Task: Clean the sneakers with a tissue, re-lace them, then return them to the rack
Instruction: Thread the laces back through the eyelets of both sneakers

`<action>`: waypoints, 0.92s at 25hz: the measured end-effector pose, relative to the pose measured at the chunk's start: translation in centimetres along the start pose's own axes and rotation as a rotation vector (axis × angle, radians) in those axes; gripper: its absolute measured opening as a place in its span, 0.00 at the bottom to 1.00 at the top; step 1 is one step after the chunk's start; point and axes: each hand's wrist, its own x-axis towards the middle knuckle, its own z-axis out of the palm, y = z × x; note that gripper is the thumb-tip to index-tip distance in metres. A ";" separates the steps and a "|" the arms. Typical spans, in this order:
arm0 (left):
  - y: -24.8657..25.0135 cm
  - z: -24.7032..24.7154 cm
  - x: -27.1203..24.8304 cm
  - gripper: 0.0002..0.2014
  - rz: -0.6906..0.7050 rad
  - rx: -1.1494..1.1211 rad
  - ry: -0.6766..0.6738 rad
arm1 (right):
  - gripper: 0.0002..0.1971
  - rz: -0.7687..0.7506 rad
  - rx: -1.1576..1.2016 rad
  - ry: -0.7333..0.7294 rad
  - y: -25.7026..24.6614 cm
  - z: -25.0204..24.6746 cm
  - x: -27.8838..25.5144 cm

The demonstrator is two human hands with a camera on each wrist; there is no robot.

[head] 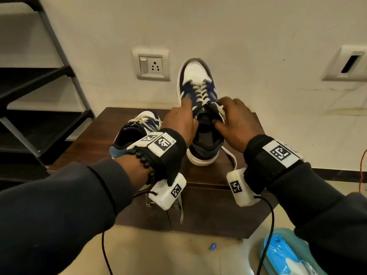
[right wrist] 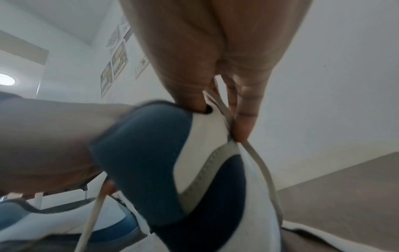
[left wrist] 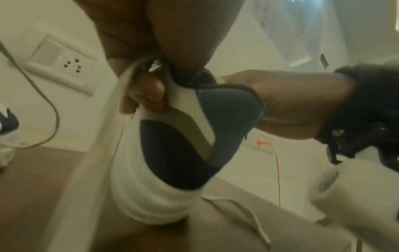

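The held sneaker (head: 200, 100) is showing navy blue panels, a white toe and sole, and cream laces (head: 201, 94). The second sneaker (head: 135, 133) is wearing the same blue and white. The cabinet (head: 208, 211) is showing dark brown; a packet (head: 282, 255) is showing bright blue.

Counted two sneakers: one (head: 200, 108) stood heel-down on the table (head: 83, 147), one (head: 131, 135) lay beside it. Two hands: left hand (head: 179, 124), right hand (head: 236, 124). One rack (head: 39, 80). Two wall plates: one socket plate (head: 151, 65), one slotted plate (head: 349, 64). One blue packet (head: 286, 257) on the floor. One orange cable (head: 362, 171).
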 end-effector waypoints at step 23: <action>-1.2 -5.2 4.1 0.15 0.062 0.232 -0.807 | 0.15 -0.104 0.020 -0.699 -0.9 -3.2 4.2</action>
